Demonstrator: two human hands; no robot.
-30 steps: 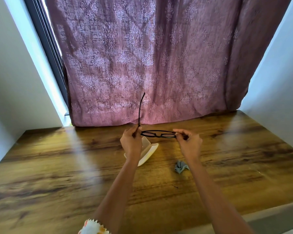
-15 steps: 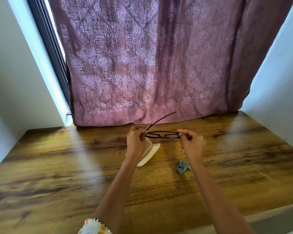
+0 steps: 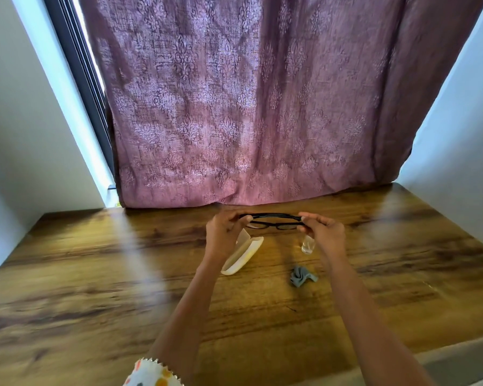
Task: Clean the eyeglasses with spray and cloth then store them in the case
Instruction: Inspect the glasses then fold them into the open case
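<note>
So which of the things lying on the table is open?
The cream case, beside the left hand: its lid stands raised. The grey cloth lies crumpled, and the small clear bottle stands upright.

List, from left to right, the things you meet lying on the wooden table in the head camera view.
Open cream glasses case → crumpled grey cloth → small clear spray bottle, partly hidden behind the right hand. The cloth and bottle overlap sideways, so their order is close.
</note>
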